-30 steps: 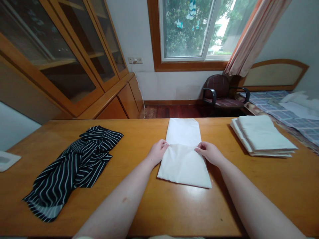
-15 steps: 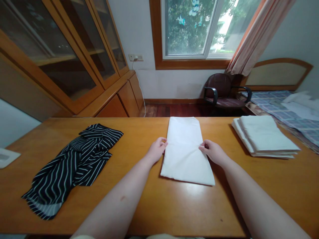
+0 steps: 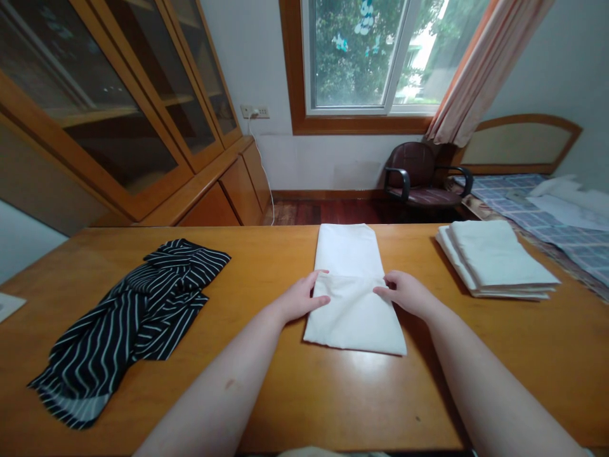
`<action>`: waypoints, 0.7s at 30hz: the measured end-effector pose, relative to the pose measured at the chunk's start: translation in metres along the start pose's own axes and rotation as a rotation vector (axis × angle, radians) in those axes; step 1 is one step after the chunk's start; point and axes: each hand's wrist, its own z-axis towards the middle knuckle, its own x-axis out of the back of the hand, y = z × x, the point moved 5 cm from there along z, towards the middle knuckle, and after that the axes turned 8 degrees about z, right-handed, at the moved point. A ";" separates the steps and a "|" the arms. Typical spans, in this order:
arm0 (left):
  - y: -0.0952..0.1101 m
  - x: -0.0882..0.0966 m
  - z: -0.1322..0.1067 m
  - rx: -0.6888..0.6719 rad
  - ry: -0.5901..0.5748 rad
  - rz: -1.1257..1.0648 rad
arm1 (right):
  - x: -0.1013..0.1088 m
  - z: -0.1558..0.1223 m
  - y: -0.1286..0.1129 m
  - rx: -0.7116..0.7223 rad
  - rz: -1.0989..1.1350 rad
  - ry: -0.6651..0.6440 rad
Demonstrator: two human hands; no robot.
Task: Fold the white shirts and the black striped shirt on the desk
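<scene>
Left hand (image 3: 301,298): fingers parted on white cloth (image 3: 354,320). Right hand (image 3: 407,294): grip unclear. Uneven pull could skew it.

L hand (image 3: 304,299) & R hand (image 3: 405,293) bare; L forearm (image 3: 202,393), R forearm (image 3: 485,374) likewise. Sm. oval mark (image 3: 230,384) on L forearm. Pale garment (image 3: 309,452) vis. @ btm edge, detail unclr.

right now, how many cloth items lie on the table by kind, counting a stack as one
Black-and-white striped cloth: 1
Folded white cloth at the left hand and right hand: 1
Stack of folded white fabric: 1
Total: 3
</scene>
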 end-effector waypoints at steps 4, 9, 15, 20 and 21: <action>-0.014 0.001 0.004 0.140 0.100 0.103 | 0.000 0.002 -0.005 0.036 -0.009 0.031; -0.028 -0.002 0.011 0.182 0.213 0.063 | 0.003 0.006 -0.003 -0.070 -0.012 0.058; -0.038 -0.001 0.015 0.246 0.329 0.007 | 0.000 0.013 0.006 -0.088 -0.019 0.137; -0.039 0.000 0.015 0.268 0.374 0.106 | -0.004 0.017 0.009 -0.030 -0.033 0.191; -0.038 0.003 0.015 0.266 0.396 0.152 | -0.004 0.018 0.010 -0.048 -0.032 0.191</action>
